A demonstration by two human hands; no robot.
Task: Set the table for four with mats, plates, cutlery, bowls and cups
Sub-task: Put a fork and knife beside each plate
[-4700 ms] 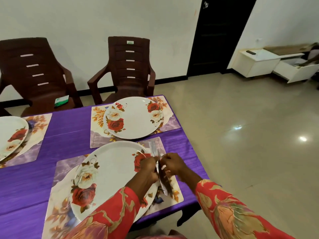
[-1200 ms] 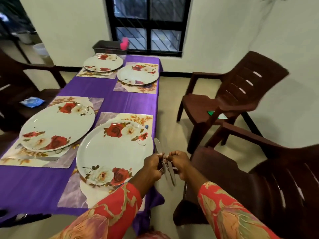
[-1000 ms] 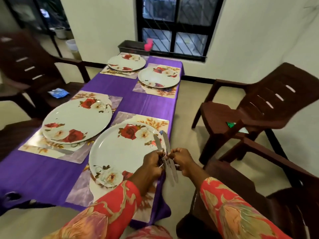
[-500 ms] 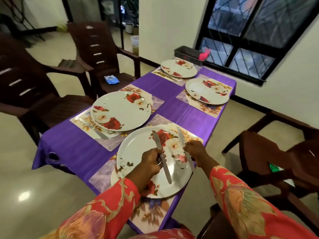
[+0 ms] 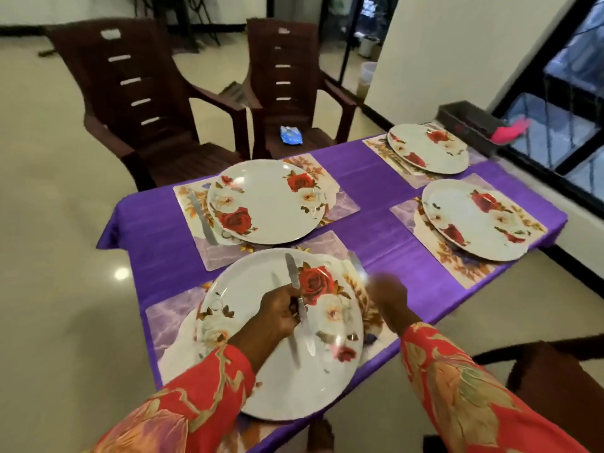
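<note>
Far left, one knife [image 5: 201,217] already lies on the mat [image 5: 209,253] just beside the far-left plate [image 5: 266,201], long axis running along the plate's left rim. Your left hand [image 5: 277,310] hovers over the near plate [image 5: 281,335], fingers curled round two knives [image 5: 299,305], blades pointing away from you up the plate, handles toward you. Your right hand [image 5: 389,294] sits just right of that plate's rim, blurred; a knife tip [image 5: 354,261] shows beyond it over the mat edge, but you cannot tell whether the fingers grip it or have let go. Likely step: laying this knife along the right rim, long axis parallel to the plate edge, right hand nearer. Right side of the purple surface [image 5: 376,191]: two more plates [image 5: 474,217] on mats, no cutlery visible beside them, nothing on any plate. No bowls or cups visible; a dark tray [image 5: 464,120] sits at the far right end, its contents unclear.
</note>
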